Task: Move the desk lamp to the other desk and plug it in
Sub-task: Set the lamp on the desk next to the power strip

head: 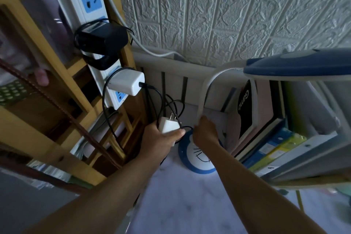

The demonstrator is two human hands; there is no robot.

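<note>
lamp steadied on the desk, plug in hand, heading for the power strip

the right hand (pixel 206 132) is closing around the lamp (pixel 197 155) neck just above its base, keeping it upright on the desk (pixel 190 205); the left hand (pixel 161 138) is gripping the white plug (pixel 168 124) with prongs aimed up toward the power strip (pixel 91 13), which is hanging above and left of the lamp, probably seeking a free socket.

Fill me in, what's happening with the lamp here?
A person is setting up a blue and white desk lamp. The right hand grips the lamp's white neck just above the base, which sits on the desk. The left hand holds a white plug adapter, prongs up, not yet plugged in. The power strip up the wooden shelf has free outlets.
</note>
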